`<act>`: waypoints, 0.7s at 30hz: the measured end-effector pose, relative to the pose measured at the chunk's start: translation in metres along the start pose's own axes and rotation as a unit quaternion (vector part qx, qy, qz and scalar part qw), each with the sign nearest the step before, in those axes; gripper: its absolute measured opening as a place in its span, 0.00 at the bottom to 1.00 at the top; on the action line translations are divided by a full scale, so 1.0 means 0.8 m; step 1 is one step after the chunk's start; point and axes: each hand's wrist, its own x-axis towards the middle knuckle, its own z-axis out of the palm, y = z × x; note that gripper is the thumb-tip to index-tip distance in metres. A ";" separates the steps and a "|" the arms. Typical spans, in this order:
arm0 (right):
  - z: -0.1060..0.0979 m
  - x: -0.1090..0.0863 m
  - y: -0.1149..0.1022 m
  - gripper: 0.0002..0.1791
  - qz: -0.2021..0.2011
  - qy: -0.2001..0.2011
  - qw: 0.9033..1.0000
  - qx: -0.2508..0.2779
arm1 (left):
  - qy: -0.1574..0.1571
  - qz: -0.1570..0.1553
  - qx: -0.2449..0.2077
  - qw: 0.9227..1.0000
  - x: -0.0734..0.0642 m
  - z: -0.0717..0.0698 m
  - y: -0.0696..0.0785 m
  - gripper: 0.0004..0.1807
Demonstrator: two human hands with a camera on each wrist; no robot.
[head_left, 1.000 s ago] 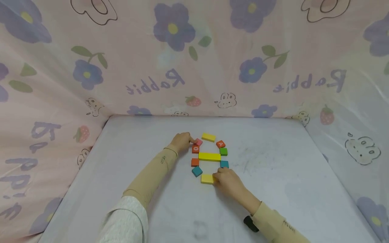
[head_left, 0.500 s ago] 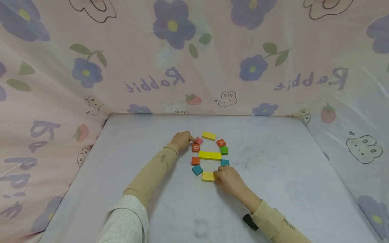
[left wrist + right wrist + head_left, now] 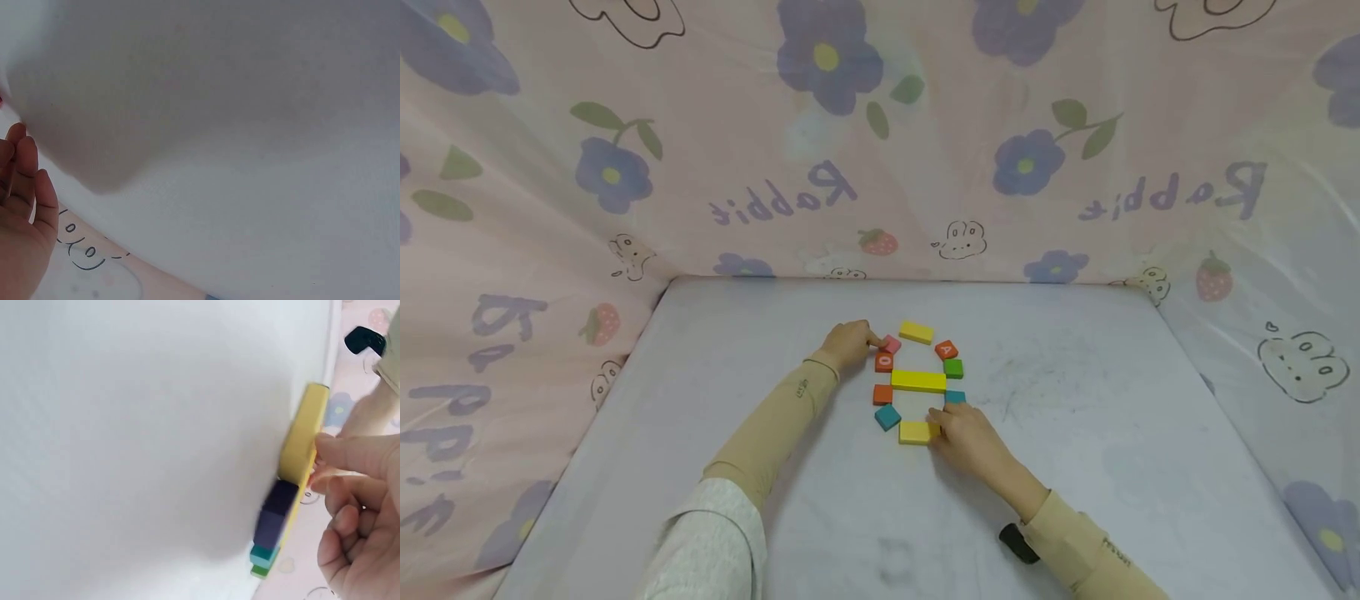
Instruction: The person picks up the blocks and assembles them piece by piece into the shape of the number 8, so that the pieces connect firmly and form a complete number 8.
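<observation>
A ring of small coloured blocks lies on the white table. In the head view my left hand touches the pink block with an outstretched fingertip. An orange block marked 0 is just below it. At the near end my right hand pinches the right end of a yellow block between thumb and index finger. The right wrist view reveals a dark purple block against that yellow one, hidden under my hand from above. A teal block shows partly beyond the knuckles.
A long yellow block crosses the ring's middle, and another yellow block tops it. An orange A block, green block, orange block and teal block form the sides. Patterned fabric surrounds the table.
The near yellow block has shifted slightly toward the ring's middle and to the right under my right hand, whose index finger now reaches past its inner edge. My left hand keeps its place.
</observation>
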 end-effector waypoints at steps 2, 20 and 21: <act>-0.008 0.004 0.003 0.17 0.007 0.002 1.000 0.006 | -0.001 -0.003 -0.002 1.000 0.000 -0.001 0.001 0.16; -0.054 0.126 0.041 0.16 0.073 -0.003 0.997 0.020 | -0.007 -0.031 0.007 0.999 0.001 0.001 0.004 0.15; -0.052 0.133 0.045 0.15 0.083 -0.008 0.996 0.026 | -0.009 -0.030 0.008 0.999 0.000 0.001 0.005 0.15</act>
